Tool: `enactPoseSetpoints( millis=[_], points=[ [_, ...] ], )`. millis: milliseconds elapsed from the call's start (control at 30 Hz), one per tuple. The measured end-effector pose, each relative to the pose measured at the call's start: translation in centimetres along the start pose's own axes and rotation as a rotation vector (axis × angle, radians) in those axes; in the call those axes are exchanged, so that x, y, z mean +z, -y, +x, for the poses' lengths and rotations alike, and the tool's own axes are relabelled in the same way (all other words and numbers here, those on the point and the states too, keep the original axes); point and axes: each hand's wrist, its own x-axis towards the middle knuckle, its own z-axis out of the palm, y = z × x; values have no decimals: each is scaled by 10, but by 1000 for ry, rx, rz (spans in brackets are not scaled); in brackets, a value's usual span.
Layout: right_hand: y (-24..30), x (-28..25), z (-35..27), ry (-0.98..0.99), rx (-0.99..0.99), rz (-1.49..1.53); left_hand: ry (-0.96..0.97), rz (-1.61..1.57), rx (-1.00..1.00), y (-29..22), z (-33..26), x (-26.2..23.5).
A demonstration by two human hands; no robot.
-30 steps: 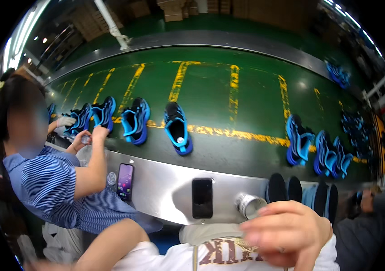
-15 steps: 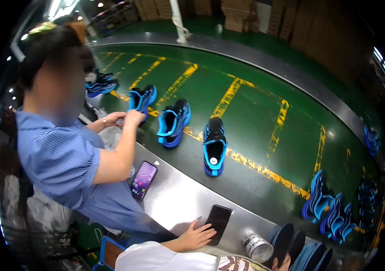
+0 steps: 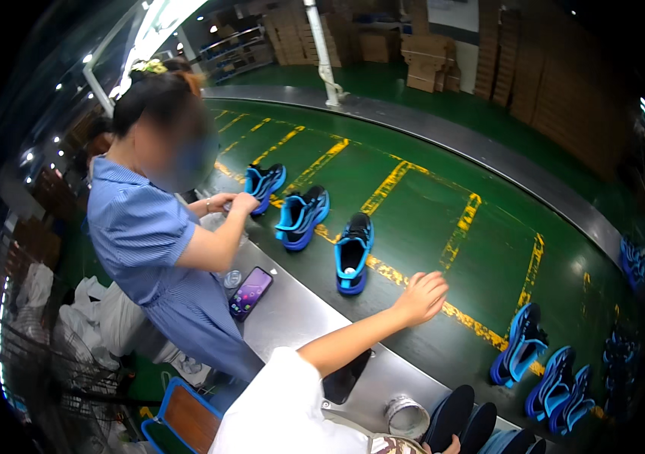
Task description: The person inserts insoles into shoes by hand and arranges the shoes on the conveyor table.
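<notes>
The person's left hand (image 3: 422,295) hangs loosely open, holding nothing, over the green conveyor belt (image 3: 443,227), just right of a blue-and-black sneaker (image 3: 352,253); right hand barely visible, can't tell.

The left hand (image 3: 422,296) reaches out over the green conveyor belt (image 3: 428,204), fingers loosely curled, palm down, hovering just above a yellow marking; it holds nothing; nearest to it is a black-and-blue sneaker (image 3: 352,253), standing upright on its sole on the belt, toe pointing toward the counter (image 3: 292,314), just left of the hand and apart from it; the shoe has a black upper, bright blue lining and blue sole edge; the right hand (image 3: 451,446) barely shows at the lower edge, its state unclear.
</notes>
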Motion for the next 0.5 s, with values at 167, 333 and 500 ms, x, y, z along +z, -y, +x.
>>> enactPoseSetpoints(
  millis=[167,333,500],
  points=[
    [-25,-1,11,-146,-194,81,341,-1180,-1173,-21,95,119],
    [-28,-4,24,-158,-274,31,700,-724,-410,-50,102,169],
    [-40,4,33,-160,-189,169,818,-205,-4,-114,93,197]
  ],
)
